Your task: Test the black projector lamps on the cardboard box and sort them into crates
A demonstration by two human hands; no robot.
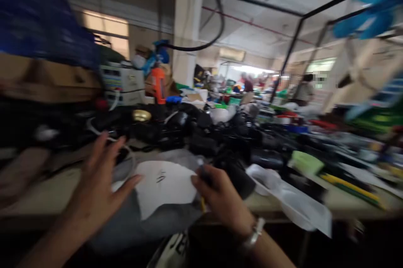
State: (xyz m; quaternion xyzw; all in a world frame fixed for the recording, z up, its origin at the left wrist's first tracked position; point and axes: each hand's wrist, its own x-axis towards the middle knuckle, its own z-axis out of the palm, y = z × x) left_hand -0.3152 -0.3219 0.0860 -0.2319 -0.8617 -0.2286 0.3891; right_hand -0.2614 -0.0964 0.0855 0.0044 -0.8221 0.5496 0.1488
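My left hand (100,184) is raised at the left with its fingers spread and nothing in them. A white paper piece (166,184) with a dark handwritten mark lies on grey material (157,224) at the table's front edge, between my hands. My right hand (220,190), with a silvery band at the wrist, is closed around a small dark tool (205,173) beside the paper's right edge. Motion blur hides what kind of tool it is.
Black items (201,134) crowd the table behind the paper. White plastic trays (302,205), a light green cup (306,163) and a yellow-green strip (352,190) lie to the right. An orange bottle (158,85) stands further back. People are in the far background.
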